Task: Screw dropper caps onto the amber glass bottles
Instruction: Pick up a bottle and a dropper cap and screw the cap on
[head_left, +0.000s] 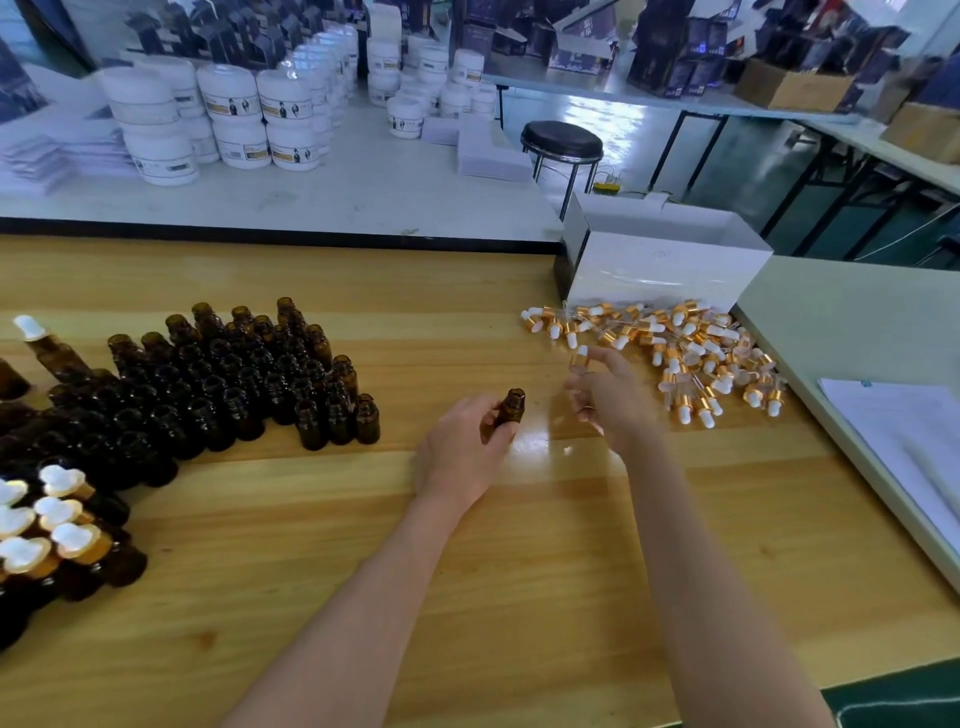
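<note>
Head: one bottle (511, 408), one cap (579, 358) held.

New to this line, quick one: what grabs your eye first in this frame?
The dense block of open amber bottles on the left of the wooden table draws the eye first. The pile of gold-and-white dropper caps lies opposite on the right, in front of a white box. Between them, the left hand holds one uncapped bottle and the blurred right hand pinches a single cap.

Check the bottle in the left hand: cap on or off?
Off. The amber bottle in the left hand shows a bare neck; the right hand holds a dropper cap.
</note>
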